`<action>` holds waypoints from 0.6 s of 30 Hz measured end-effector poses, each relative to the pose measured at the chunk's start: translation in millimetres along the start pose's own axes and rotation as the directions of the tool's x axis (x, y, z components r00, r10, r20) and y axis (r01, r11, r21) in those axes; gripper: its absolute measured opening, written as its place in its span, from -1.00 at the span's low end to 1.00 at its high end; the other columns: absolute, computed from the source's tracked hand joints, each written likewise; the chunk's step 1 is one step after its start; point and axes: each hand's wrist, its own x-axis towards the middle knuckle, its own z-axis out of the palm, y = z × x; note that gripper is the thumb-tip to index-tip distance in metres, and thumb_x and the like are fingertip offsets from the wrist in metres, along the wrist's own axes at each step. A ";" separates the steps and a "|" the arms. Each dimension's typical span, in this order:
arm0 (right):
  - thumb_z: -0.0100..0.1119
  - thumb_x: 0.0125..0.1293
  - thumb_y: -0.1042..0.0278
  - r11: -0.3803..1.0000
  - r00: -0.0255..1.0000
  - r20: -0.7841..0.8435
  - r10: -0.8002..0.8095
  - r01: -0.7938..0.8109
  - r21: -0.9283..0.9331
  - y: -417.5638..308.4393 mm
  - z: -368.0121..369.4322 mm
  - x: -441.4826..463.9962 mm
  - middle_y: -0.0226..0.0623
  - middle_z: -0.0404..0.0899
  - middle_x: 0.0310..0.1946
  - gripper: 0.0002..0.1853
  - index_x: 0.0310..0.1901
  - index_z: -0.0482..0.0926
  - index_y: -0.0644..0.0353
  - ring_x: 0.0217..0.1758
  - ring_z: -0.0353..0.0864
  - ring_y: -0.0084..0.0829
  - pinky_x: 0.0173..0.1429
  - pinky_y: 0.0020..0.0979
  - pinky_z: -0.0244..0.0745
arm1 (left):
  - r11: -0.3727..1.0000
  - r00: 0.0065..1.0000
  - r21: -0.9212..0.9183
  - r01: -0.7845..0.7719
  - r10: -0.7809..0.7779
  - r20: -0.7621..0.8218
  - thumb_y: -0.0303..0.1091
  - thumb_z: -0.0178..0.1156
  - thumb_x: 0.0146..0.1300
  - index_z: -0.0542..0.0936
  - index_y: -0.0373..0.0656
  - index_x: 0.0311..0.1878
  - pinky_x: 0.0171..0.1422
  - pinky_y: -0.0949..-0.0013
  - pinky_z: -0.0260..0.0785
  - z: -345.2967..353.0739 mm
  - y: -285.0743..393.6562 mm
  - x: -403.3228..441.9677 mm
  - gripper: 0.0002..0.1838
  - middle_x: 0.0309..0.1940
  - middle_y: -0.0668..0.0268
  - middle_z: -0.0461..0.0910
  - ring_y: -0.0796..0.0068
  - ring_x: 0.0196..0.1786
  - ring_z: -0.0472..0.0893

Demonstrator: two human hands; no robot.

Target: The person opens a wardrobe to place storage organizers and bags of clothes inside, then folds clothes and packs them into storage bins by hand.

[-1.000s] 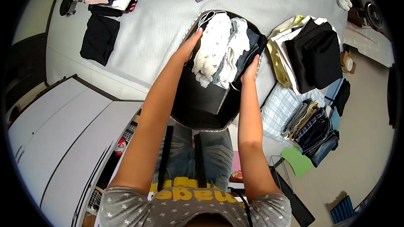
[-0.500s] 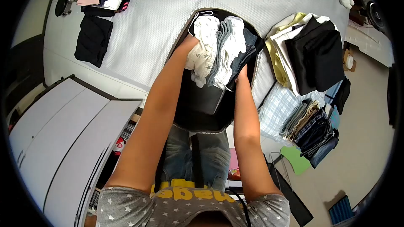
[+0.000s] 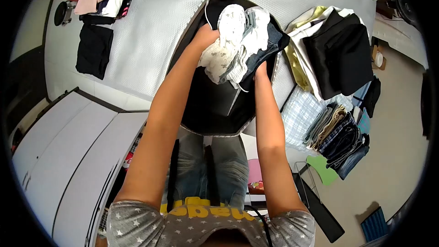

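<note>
A bundle of folded clothes (image 3: 231,48), white patterned pieces with grey ones and dark denim, is squeezed between my two hands above an open black-lined storage basket (image 3: 208,121). My left hand (image 3: 206,36) presses on the bundle's left side, its fingers partly hidden by white cloth. From the right, my right hand (image 3: 260,71) holds the denim (image 3: 270,45); most of its fingers are hidden under it. The bundle leans to the right, and a white cord dangles from its lower edge. Under it, the dark inside of the basket shows.
The basket rests at the edge of a bed with a grey cover (image 3: 141,36). Right of it lie folded black clothes (image 3: 338,55) and a row of folded trousers (image 3: 338,132). Black folded cloth (image 3: 94,51) lies left. A white cabinet (image 3: 64,160) stands lower left.
The bundle has risen a little and tilted to the right between my hands, packed closer together. More of the basket's inside shows below it. The whole view has shifted slightly.
</note>
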 end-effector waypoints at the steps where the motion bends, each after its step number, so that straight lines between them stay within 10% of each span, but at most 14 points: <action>1: -0.01 0.30 0.07 0.994 0.999 0.032 0.027 -0.024 -0.107 2.8 -11.6 9.4 -0.31 0.55 -0.17 -0.54 0.11 0.42 0.22 -0.20 0.53 -0.41 -0.13 -0.42 0.44 | 1.000 0.996 0.019 0.024 -0.022 -0.081 0.06 0.17 0.07 0.50 -0.28 0.03 0.06 0.23 0.35 6.0 -18.8 15.8 -0.39 -0.06 0.02 0.57 0.11 0.01 0.55; 6: -0.13 0.34 0.01 0.969 0.997 0.062 0.046 -0.060 0.240 -25.6 -1.0 -19.3 -0.18 0.40 0.15 -0.46 0.22 0.30 0.23 0.14 0.44 -0.28 0.17 -0.35 0.35 | 0.985 0.969 0.140 0.102 -0.066 -0.238 0.04 0.17 0.07 0.47 -0.31 0.08 0.08 0.17 0.34 0.9 -20.8 37.2 -0.36 -0.03 -0.03 0.54 0.05 0.05 0.53; 8: -0.16 0.34 -0.05 0.983 0.997 0.034 -0.068 0.061 0.171 -40.8 9.5 -44.5 -0.18 0.36 0.18 -0.41 0.24 0.26 0.23 0.17 0.40 -0.27 0.22 -0.34 0.32 | 0.991 0.982 -0.092 0.093 -0.107 -0.156 0.06 0.18 0.06 0.43 -0.36 0.11 0.07 0.18 0.36 0.3 -65.7 63.2 -0.30 0.01 -0.01 0.52 0.06 0.02 0.54; 10: -0.20 0.35 -0.12 0.976 0.981 0.017 -0.195 0.193 0.098 -44.2 9.3 -48.3 -0.18 0.32 0.22 -0.37 0.27 0.23 0.22 0.21 0.37 -0.26 0.26 -0.33 0.29 | 0.739 0.936 -0.582 0.340 -0.209 0.282 0.07 0.09 0.18 0.25 -0.22 0.30 0.15 0.23 0.34 -19.4 -8.1 21.2 -0.28 0.16 0.14 0.41 0.19 0.10 0.49; 12: -0.25 0.33 -0.20 0.981 0.996 0.069 -0.048 0.034 0.190 -31.2 -0.4 -34.3 -0.19 0.31 0.23 -0.32 0.27 0.23 0.21 0.23 0.35 -0.26 0.27 -0.33 0.27 | 0.645 0.931 -0.677 0.354 -0.311 0.190 0.24 -0.01 0.20 0.23 -0.19 0.32 0.26 0.15 0.23 -14.9 16.3 0.6 -0.20 0.22 0.11 0.34 0.21 0.22 0.38; 14: -0.30 0.33 -0.25 0.975 0.974 0.214 0.080 -0.121 0.185 -23.1 -10.3 -15.9 -0.22 0.31 0.23 -0.29 0.28 0.23 0.19 0.23 0.35 -0.25 0.27 -0.35 0.27 | 0.729 0.873 -0.508 0.459 -0.475 0.109 0.37 -0.33 0.25 0.17 -0.17 0.35 0.40 0.18 -0.01 0.5 12.2 -4.0 -0.15 0.32 0.13 0.21 0.19 0.34 0.21; 18: -0.41 0.40 -0.15 0.996 0.945 0.316 0.083 -0.073 -0.044 -52.4 1.0 -40.9 -0.20 0.23 0.28 -0.34 0.33 0.15 0.22 0.29 0.26 -0.32 0.33 -0.42 0.12 | 0.764 0.895 -0.466 0.446 -0.391 0.216 0.40 -0.29 0.20 0.25 -0.11 0.33 0.37 0.12 0.03 11.2 3.9 -20.1 -0.15 0.32 0.13 0.21 0.21 0.35 0.20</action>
